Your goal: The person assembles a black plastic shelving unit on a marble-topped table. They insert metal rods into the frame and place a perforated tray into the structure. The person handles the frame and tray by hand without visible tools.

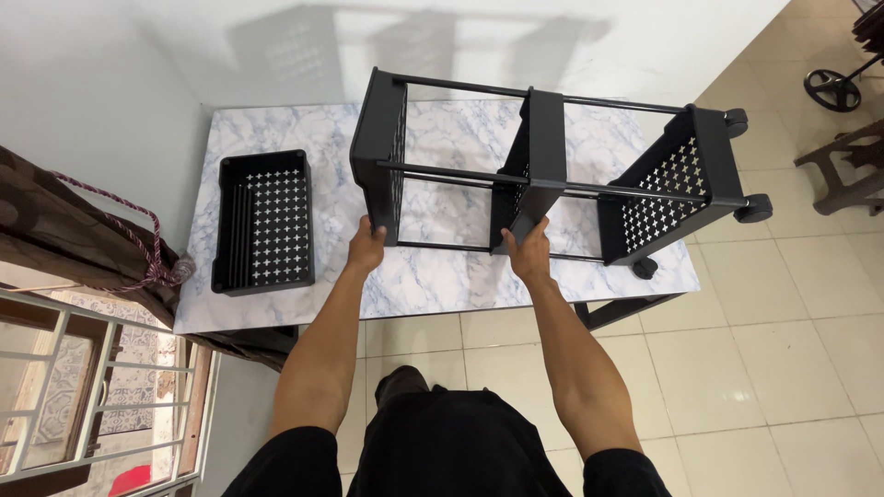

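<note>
A black rolling cart frame [552, 179] lies on its side across a marble-patterned table [433, 276]. It has three perforated baskets joined by thin black rods, and caster wheels [755, 208] at its right end. My left hand [366, 247] grips the near corner of the left basket. My right hand [529, 253] grips the near edge of the middle basket. A separate black perforated basket [263, 221] rests flat on the table's left part, apart from both hands.
A white wall runs behind and to the left of the table. A brown curtain with a rope tie [101, 239] hangs at left above a window grille [83, 387]. Dark wooden furniture [843, 166] stands at far right on the tiled floor.
</note>
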